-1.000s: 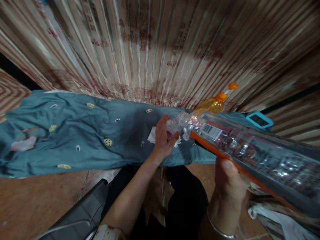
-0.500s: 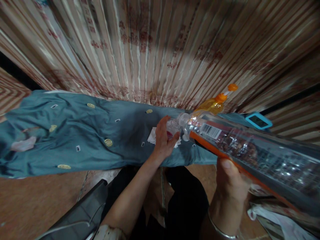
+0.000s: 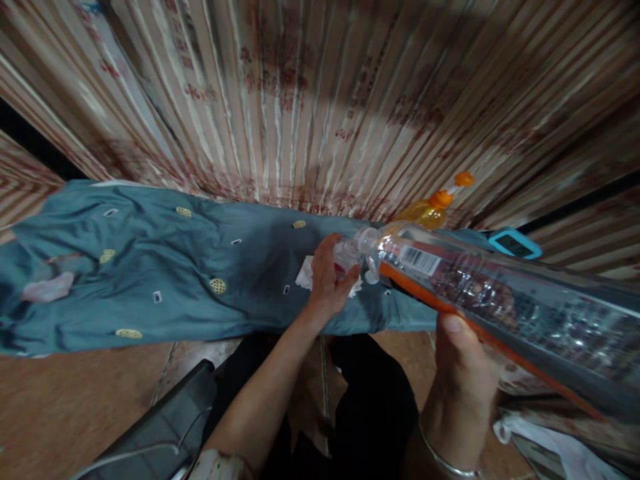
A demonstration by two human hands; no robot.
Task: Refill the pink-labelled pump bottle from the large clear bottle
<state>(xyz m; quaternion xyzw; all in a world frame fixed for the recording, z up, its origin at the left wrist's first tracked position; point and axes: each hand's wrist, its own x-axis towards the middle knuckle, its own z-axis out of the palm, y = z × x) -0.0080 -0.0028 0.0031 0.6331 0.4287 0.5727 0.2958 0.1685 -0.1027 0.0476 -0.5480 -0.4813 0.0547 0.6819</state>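
While the right hand [image 3: 463, 360] grips a large clear plastic bottle with an orange-edged label [image 3: 500, 300] from below, thumb on its near side, the left hand [image 3: 327, 280] curls round a small clear plastic bottle [image 3: 349, 252], thumb and fingers on either side. Large bottle lies tilted, neck toward the left hand; its mouth is at the small bottle's mouth, exact contact unclear. Small bottle is over the teal patterned cloth [image 3: 260, 267], with crumpled white tissue [image 3: 305, 273] at the left hand, partly covered by it.

Just behind the large bottle's shoulder: yellow see-through bottle with orange pump top [image 3: 427, 212], lower part hidden. Farther right, near the cloth's end, blue-framed device with dark screen [image 3: 515, 244]. Pale pinkish crumpled piece [image 3: 49, 288] at the cloth's left end. Beige pleated curtain with red print [image 3: 280, 100] hangs behind. Silver bracelet [image 3: 447, 467] on right wrist.
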